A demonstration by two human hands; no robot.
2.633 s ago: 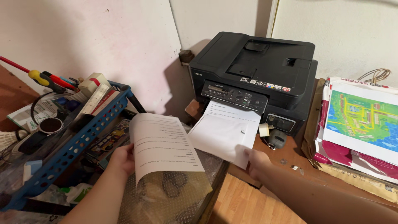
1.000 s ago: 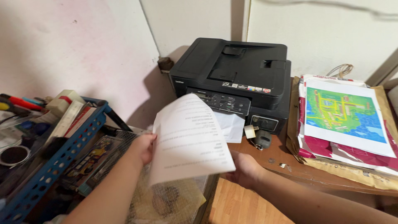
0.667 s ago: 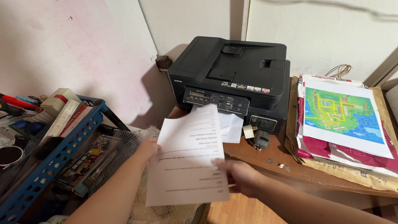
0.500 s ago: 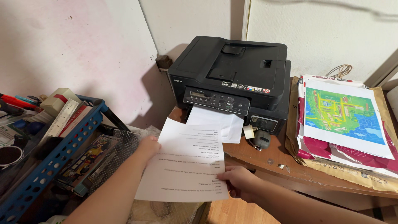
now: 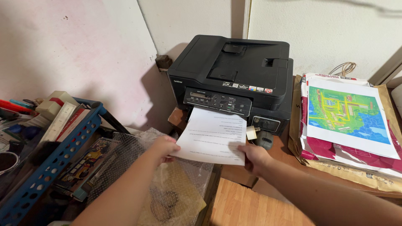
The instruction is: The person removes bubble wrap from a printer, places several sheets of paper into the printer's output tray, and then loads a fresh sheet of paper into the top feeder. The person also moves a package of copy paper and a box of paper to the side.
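Both hands are gripping a printed sheet [image 5: 213, 136] at the black printer's [image 5: 234, 75] output slot: the left hand [image 5: 164, 147] pinching its left edge, the right hand [image 5: 254, 157] clamping the near right corner. Squaring it onto the sheets below looks like the step underway; the next move calls for even alignment.

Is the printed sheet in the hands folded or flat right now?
Flat. The printed sheet is spread between the left hand and right hand, its far edge at the printer slot.

two bare forearms, no sleeves, watch or rings in view; left hand [image 5: 164, 147] and right hand [image 5: 254, 157] ungloved.
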